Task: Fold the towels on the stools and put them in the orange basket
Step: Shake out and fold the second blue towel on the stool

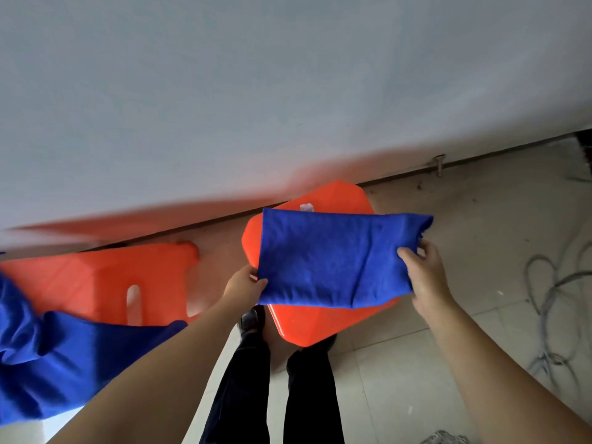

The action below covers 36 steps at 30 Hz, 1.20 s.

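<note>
Over glossy orange stool [320, 322], hands grip folded fuzzy blue towel [333, 261].

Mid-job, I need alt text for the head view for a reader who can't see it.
Both hands, left hand and right hand, hold a folded blue towel over an orange stool. Another blue towel lies crumpled at lower left by a second orange stool.

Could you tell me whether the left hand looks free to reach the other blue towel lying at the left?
Probably not yet: the left hand is gripping the folded towel, though nothing blocks the way to the crumpled towel.
</note>
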### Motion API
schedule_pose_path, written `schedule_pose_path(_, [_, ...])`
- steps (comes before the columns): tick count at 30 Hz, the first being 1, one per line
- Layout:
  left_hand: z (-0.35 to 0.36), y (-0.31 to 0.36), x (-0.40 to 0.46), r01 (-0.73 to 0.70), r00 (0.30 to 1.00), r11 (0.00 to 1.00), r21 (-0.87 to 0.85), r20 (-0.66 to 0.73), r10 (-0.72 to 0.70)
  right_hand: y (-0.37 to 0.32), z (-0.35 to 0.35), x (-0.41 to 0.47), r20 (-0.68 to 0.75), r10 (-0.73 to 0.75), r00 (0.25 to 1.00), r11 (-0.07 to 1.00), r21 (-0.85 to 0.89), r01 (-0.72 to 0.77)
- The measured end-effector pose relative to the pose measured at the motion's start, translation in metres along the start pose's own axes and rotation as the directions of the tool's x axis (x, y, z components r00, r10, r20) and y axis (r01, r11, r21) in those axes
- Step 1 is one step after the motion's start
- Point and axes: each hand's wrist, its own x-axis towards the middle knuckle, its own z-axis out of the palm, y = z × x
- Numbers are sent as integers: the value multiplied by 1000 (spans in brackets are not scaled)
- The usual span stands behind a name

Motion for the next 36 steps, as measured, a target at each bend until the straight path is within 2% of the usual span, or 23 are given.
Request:
schedule_pose_path(3, [-1,-6,0,44,997,982,-182,75,-31,-11,41,-25,92,-165,982,957,-226,182])
schedule_pose_path(7, [-6,3,-6,105,990,874,-475,130,-48,2,103,-50,267,-301,916,780,-484,397])
schedule_pose_path(11, [-16,16,-9,189,976,733,-653,206,-67,30,151,-57,364,-281,888,613,-644,457])
schedule_pose_path(13, [-19,17,-7,212,973,691,-691,216,-82,39,168,-56,376,-228,898,580,-688,436])
schedule_pose_path(15, [-19,18,-3,221,971,687,-692,221,-90,44,176,-54,388,-181,904,590,-692,416])
schedule_pose_path(19, [-15,17,3,232,970,694,-681,216,-111,47,177,-53,519,-17,855,659,-637,400])
schedule_pose_path(21, [-14,17,4,229,970,715,-660,217,-110,46,168,-50,524,-19,852,688,-611,391])
schedule_pose_path(22, [-14,18,5,220,972,729,-648,208,-109,43,161,-48,477,-87,874,700,-595,395])
schedule_pose_path(24, [-13,20,7,183,980,782,-596,169,-100,38,142,-40,289,-264,920,727,-567,387])
schedule_pose_path(26, [-11,25,10,123,991,863,-491,105,-81,32,121,-25,82,-378,922,767,-531,361])
schedule_pose_path(28, [-6,33,12,75,997,927,-367,33,-68,32,102,-8,-15,-289,957,840,-484,246])
schedule_pose_path(31, [1,43,14,48,998,979,-197,-33,-55,43,91,8,75,3,997,926,-378,25])
schedule_pose_path(33, [4,46,16,29,998,987,-158,-50,-37,49,93,13,136,57,989,942,-335,-8])
schedule_pose_path(36, [4,46,14,-33,997,980,-195,-75,18,51,95,13,195,120,973,973,-220,-76])
